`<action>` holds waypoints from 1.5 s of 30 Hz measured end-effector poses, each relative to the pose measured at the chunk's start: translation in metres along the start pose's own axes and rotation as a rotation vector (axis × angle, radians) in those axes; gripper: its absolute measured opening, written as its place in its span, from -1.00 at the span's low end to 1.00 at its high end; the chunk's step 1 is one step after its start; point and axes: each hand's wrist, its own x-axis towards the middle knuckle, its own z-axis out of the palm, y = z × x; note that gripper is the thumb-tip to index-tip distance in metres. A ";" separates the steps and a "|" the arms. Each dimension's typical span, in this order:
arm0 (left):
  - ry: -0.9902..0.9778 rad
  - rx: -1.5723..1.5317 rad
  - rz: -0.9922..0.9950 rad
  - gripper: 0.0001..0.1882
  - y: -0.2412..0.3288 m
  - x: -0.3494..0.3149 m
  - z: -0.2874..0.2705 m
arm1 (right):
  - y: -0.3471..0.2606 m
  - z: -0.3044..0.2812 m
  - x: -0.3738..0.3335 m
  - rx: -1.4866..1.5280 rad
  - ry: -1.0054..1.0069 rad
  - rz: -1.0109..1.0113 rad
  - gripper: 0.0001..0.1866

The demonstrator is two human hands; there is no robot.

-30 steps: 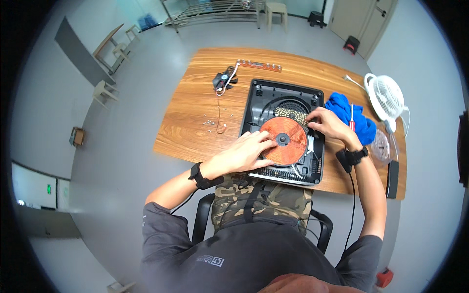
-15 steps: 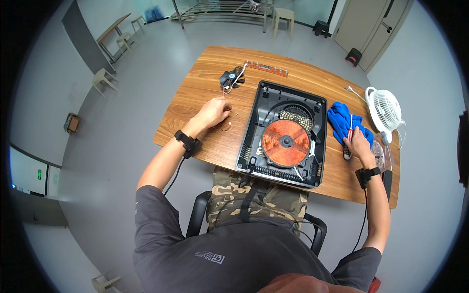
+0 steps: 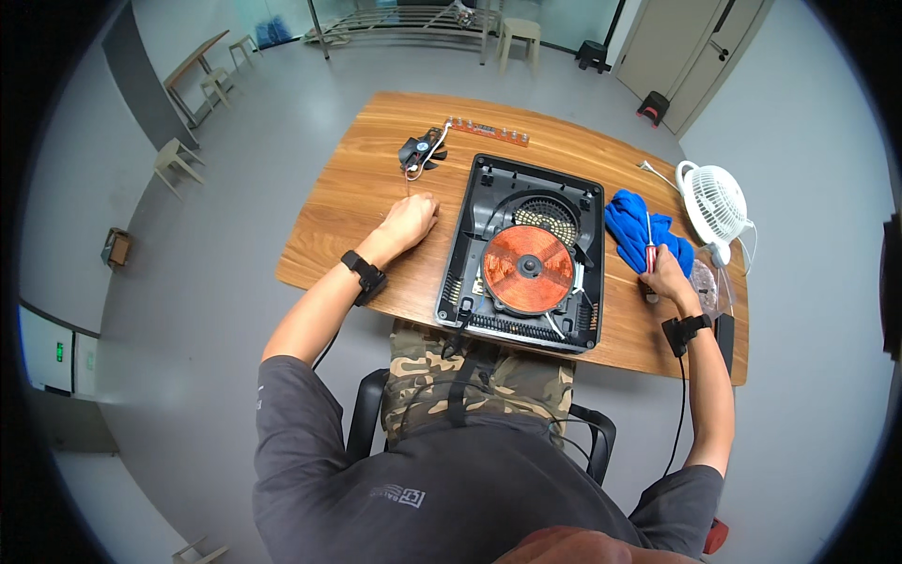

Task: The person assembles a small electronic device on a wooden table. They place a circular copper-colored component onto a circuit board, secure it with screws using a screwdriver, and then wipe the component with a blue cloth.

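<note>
My left hand (image 3: 410, 224) rests on the wooden table (image 3: 329, 226) with its fingers curled. It lies just left of an opened induction cooker (image 3: 456, 235), whose black housing holds a round copper coil (image 3: 512, 270). Whatever is under those fingers is hidden. My right hand (image 3: 669, 276) is closed around a screwdriver (image 3: 650, 254) with a red and black handle, its shaft pointing away from me. That hand is beside a crumpled blue cloth (image 3: 622, 218). Beyond my left hand lies a small black fan (image 3: 413, 152) with a white cable.
A narrow orange circuit board (image 3: 487, 130) lies at the table's far side. On the right are a white fan (image 3: 716, 205), a clear plastic bag (image 3: 705, 282) and a black flat object (image 3: 723, 340) near the edge. A black chair (image 3: 368, 414) is under me.
My left hand has moved right, toward the cooker, and now covers the spot where a small wire and tiny pieces lay. The whole view has shifted slightly. My right hand still grips the screwdriver.
</note>
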 end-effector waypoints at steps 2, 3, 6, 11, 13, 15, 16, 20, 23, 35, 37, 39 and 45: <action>0.010 -0.016 -0.019 -0.86 0.006 0.004 -0.004 | 0.007 -0.007 0.000 0.033 0.061 -0.020 -0.54; 0.016 -0.029 -0.052 -0.87 0.011 0.003 -0.010 | -0.006 -0.019 -0.001 0.076 0.087 -0.012 -0.59; 0.106 -0.144 -0.082 -0.86 0.024 0.000 -0.024 | -0.024 -0.052 -0.004 0.158 0.223 -0.107 -0.61; 0.156 -0.367 0.048 -0.85 0.047 0.004 -0.035 | -0.105 -0.134 -0.021 0.395 0.020 -0.095 -0.59; 0.175 -0.424 0.131 -0.84 0.062 0.002 -0.040 | -0.118 -0.140 -0.013 0.344 0.053 -0.350 -0.61; 0.157 -0.428 0.130 -0.85 0.068 -0.004 -0.043 | -0.154 -0.150 -0.019 0.265 0.012 -0.479 -0.64; 0.147 -0.432 0.134 -0.85 0.072 -0.006 -0.045 | -0.166 -0.148 -0.019 0.254 -0.003 -0.526 -0.64; 0.121 -0.410 0.125 -0.86 0.068 -0.009 -0.043 | -0.193 -0.138 -0.015 0.242 -0.031 -0.623 -0.64; 0.115 -0.424 0.108 -0.87 0.070 -0.013 -0.045 | -0.203 -0.128 -0.012 0.279 -0.087 -0.594 -0.64; 0.136 -0.050 -0.070 -0.83 -0.016 -0.029 -0.032 | -0.175 -0.107 0.001 0.259 0.015 -0.506 -0.66; 0.094 -0.035 -0.006 -0.83 -0.009 -0.029 -0.027 | -0.170 -0.104 0.002 0.250 0.020 -0.483 -0.65; 0.031 -0.041 -0.002 -0.84 -0.002 -0.025 -0.023 | -0.166 -0.097 0.003 0.270 0.026 -0.465 -0.64; 0.006 -0.057 0.023 -0.87 -0.003 -0.020 -0.019 | -0.165 -0.097 -0.004 0.179 -0.017 -0.415 -0.67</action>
